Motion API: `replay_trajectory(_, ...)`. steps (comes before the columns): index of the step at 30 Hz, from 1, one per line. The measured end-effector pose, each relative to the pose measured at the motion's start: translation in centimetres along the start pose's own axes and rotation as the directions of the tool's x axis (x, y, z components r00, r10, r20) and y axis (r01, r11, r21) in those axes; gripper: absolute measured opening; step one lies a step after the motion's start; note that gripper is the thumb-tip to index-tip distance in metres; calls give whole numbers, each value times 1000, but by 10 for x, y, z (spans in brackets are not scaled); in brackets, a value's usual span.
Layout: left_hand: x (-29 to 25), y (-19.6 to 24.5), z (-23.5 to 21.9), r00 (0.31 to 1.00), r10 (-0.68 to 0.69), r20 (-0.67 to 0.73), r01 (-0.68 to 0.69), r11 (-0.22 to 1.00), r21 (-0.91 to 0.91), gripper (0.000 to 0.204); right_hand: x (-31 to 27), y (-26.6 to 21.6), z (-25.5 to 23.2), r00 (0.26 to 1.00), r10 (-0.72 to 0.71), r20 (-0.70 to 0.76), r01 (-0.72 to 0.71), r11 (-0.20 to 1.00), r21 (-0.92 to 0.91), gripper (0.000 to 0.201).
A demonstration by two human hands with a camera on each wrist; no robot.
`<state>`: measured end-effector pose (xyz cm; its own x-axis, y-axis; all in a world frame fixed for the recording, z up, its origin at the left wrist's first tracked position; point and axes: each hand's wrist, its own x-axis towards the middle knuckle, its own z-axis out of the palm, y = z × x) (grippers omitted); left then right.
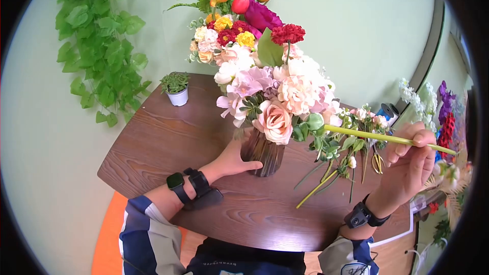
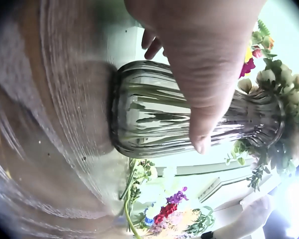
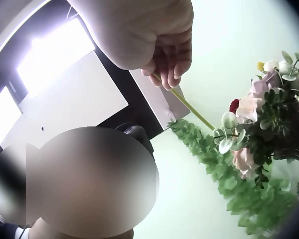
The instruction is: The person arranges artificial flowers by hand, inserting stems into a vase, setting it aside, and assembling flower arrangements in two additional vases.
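A ribbed glass vase (image 1: 265, 155) full of pink, white, red and yellow flowers stands on the table; stems show through its wall in the left wrist view. The left hand (image 1: 233, 159) grips the vase, its thumb across the front of the glass (image 2: 149, 124). Raised at the right, the right hand (image 1: 410, 155) pinches a long green stem (image 1: 377, 135) near its far end. The stem's other end meets the bouquet beside a pale green bud (image 1: 315, 121); whether it carries a bloom there, I cannot tell.
Loose flower stems (image 1: 326, 186) and gold-handled scissors (image 1: 377, 164) lie right of the vase. A small potted plant (image 1: 178, 95) stands at the table's back left, and spools (image 1: 388, 111) at the back right. More flowers (image 1: 448, 127) are beyond the right edge.
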<state>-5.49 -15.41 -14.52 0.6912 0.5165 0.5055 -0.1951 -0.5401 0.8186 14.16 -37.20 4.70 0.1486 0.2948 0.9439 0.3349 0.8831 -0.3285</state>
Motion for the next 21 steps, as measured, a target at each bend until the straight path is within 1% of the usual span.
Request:
replay_trajectory(1, -1, -4, 0, 1000, -1, 4, 1, 1000, 0, 85, 2, -3, 6, 1000, 1, -3, -1, 1000, -2, 25)
replay_trajectory(3, -4, -6, 1, 997, 0, 79, 8, 995, -97, 82, 2, -7, 16, 1000, -15, -6, 16, 996, 84, 26)
replay_trajectory(4, -6, -8, 0, 997, -3, 83, 11, 995, -97, 82, -1, -6, 20, 1000, -13, -10, 13, 996, 83, 26)
replay_trajectory(6, -5, 5, -4, 970, -147, 191, 154, 988, -20, 87, -7, -1, 26, 1000, -8, 2, 8, 999, -43, 27)
replay_trajectory(7, -4, 5, -5, 968, -152, 198, 159, 987, -19, 87, -7, 0, 28, 998, -13, 65, 23, 988, -153, 26)
replay_trajectory(8, -2, 5, -5, 975, -99, 198, 88, 994, 62, 89, -7, 2, 31, 998, -9, 59, 18, 988, -156, 26)
replay_trajectory(9, -1, 7, -5, 979, -42, 202, 13, 990, 142, 91, -7, 5, 34, 993, -30, 113, 56, 970, -237, 24)
replay_trajectory(10, -1, 9, -4, 978, -41, 206, 13, 990, 138, 91, -7, 7, 34, 984, -45, 170, 97, 944, -314, 22)
replay_trajectory(12, -1, 19, -4, 986, -61, 155, 15, 960, 281, 100, -7, 9, 32, 986, -40, 164, 90, 946, -312, 21)
replay_trajectory(14, 0, 20, -4, 985, -56, 163, 4, 953, 304, 103, -6, 11, 28, 991, -50, 121, 89, 936, -342, 21)
replay_trajectory(16, 1, 22, -5, 983, -53, 175, -9, 942, 336, 105, -1, 8, 19, 991, -63, 121, 97, 947, -306, 20)
replay_trajectory(18, 1, 24, -5, 986, -42, 159, -9, 952, 307, 104, 3, 4, 9, 995, -74, 67, 81, 990, -117, 20)
replay_trajectory(19, 2, 25, -7, 985, -42, 165, -11, 951, 308, 104, 3, 5, 5, 997, -65, 33, 67, 996, -51, 19)
replay_trajectory(20, 2, 28, -10, 972, -133, 192, 70, 950, 303, 102, 1, 6, 2, 997, -66, 30, 67, 996, -56, 19)
replay_trajectory(21, 2, 28, -8, 951, -221, 217, 152, 943, 295, 101, -1, 6, -4, 994, 26, 108, -8, 987, -160, 19)
